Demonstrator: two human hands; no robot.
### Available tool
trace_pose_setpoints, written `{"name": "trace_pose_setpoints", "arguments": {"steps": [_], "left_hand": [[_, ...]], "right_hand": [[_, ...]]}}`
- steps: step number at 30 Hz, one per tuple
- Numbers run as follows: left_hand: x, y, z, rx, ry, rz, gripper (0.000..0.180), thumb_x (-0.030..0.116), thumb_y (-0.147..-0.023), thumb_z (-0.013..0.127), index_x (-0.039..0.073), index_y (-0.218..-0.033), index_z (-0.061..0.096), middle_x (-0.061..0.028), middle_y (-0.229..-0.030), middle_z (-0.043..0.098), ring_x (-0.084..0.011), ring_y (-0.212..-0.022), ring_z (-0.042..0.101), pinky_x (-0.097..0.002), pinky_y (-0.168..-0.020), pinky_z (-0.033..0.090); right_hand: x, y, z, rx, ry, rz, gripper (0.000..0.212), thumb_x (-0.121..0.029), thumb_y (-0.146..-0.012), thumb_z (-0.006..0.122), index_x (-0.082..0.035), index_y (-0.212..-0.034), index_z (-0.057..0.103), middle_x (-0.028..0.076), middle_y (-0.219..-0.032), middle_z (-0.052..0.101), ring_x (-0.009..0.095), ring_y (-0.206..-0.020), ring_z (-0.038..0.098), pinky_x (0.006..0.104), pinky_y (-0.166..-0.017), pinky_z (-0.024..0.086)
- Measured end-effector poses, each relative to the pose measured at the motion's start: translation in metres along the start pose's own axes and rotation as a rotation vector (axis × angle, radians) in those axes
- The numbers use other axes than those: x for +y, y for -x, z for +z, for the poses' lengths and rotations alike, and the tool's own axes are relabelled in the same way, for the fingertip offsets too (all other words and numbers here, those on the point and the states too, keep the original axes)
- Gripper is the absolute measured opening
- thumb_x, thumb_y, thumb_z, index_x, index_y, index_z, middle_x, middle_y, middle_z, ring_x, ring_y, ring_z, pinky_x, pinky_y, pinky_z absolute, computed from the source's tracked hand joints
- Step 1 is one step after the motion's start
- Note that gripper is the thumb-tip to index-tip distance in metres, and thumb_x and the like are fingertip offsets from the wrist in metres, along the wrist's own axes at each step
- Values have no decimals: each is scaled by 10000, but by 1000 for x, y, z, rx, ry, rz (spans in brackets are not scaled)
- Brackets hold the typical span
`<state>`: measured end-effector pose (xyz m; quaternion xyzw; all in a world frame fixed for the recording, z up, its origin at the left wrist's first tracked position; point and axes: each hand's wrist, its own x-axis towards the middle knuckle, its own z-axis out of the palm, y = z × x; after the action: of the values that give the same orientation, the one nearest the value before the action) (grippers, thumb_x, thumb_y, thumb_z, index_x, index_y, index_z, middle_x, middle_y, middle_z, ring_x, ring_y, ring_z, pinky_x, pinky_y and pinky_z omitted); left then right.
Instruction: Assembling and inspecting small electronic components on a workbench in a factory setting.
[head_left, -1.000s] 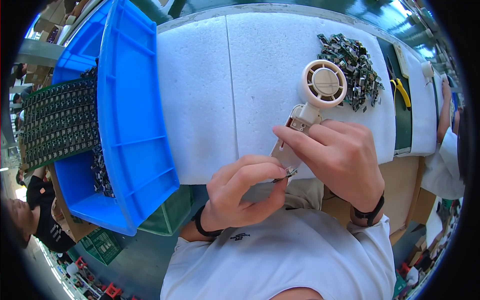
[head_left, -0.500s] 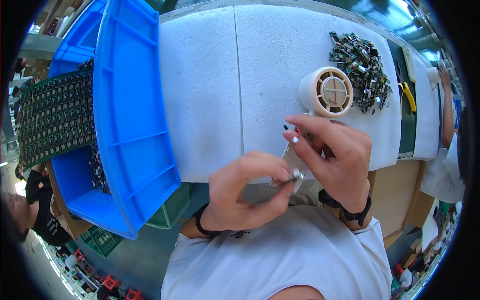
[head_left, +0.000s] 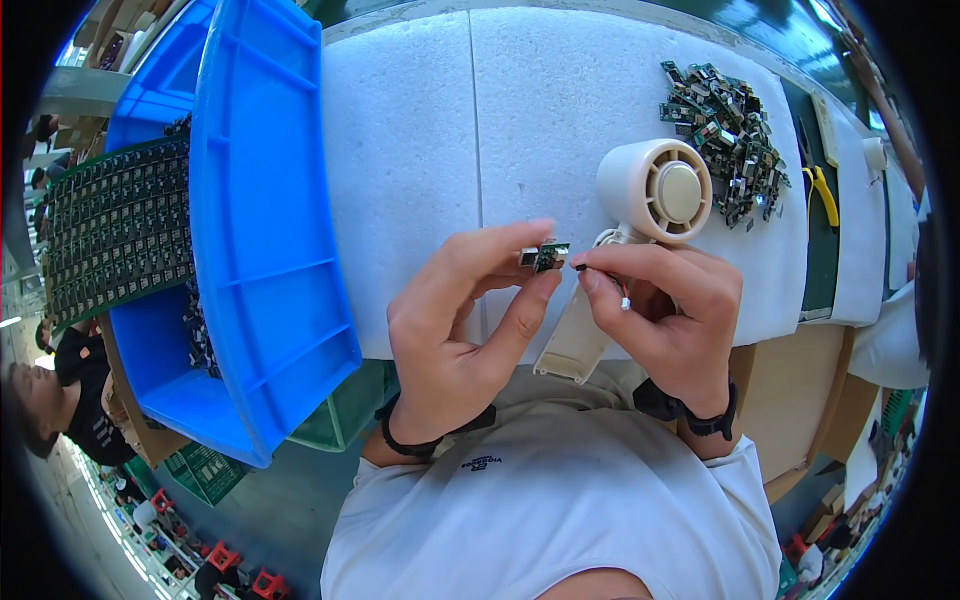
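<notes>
Between its thumb and forefinger, my left hand (head_left: 465, 300) pinches a small green circuit board (head_left: 547, 256) with metal connectors. Close to the board's right edge, my right hand (head_left: 670, 300) pinches a small black connector (head_left: 580, 267). Thin wires with a white plug (head_left: 626, 302) hang by its fingers. Beneath the hands lies a cream handheld fan, its round slotted head (head_left: 655, 190) on the foam and its opened handle (head_left: 575, 345) extending toward me. My right hand covers part of the handle. Whether board and connector touch, I cannot tell.
White foam sheets (head_left: 400, 180) cover the table. A heap of small circuit boards (head_left: 730, 140) lies at the far right, beside yellow-handled pliers (head_left: 823, 197). On the left stands a blue bin (head_left: 270, 220) with panels of boards (head_left: 120, 230). An open cardboard box (head_left: 790, 400) sits at lower right.
My left hand has moved up from the handle's near end, and the circuit board now shows beside my right fingers. The fan's head has turned slightly.
</notes>
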<state>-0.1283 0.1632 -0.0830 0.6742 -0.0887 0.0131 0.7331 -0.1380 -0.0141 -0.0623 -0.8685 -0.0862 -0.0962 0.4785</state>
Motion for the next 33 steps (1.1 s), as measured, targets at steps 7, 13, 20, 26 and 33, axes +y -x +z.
{"name": "trace_pose_setpoints", "arguments": {"steps": [7,13,20,26,33], "left_hand": [[-3,-3,-4,-84,-228,165,329,-98,-792,712,26,-1097,725,-132,-998,703,-201,-863,703,-281,-731,551],[-4,-4,-6,-124,-238,189,339,-88,-792,715,37,-1107,729,-128,-985,704,-204,-846,697,-279,-733,550],[2,-5,-11,-248,-268,180,323,-154,-821,662,-44,-1123,692,-194,-1076,673,-214,-907,683,-303,-781,569],[10,-10,-18,-351,-41,-46,321,-164,-842,629,-38,-1130,692,-206,-1065,670,-241,-911,688,-319,-771,583],[9,-13,-21,-433,88,-134,326,-174,-850,609,-33,-1132,694,-219,-1065,661,-258,-881,694,-328,-756,588]], "right_hand": [[4,0,2,48,-10,-93,145,6,-725,741,-45,-860,736,-1,-592,591,48,-443,466,217,-413,319],[7,0,2,76,12,-145,155,6,-702,748,-54,-844,732,-4,-581,579,61,-443,472,223,-415,331],[13,2,0,92,58,-250,198,12,-662,769,-64,-842,738,-10,-559,553,68,-439,455,229,-416,323],[11,6,-12,-1,-117,-74,223,-29,-698,818,-99,-899,751,-3,-607,603,59,-444,470,225,-419,335],[18,7,-13,-41,-238,-61,198,-35,-736,842,-57,-898,729,-18,-636,606,11,-463,422,192,-426,257]]}}
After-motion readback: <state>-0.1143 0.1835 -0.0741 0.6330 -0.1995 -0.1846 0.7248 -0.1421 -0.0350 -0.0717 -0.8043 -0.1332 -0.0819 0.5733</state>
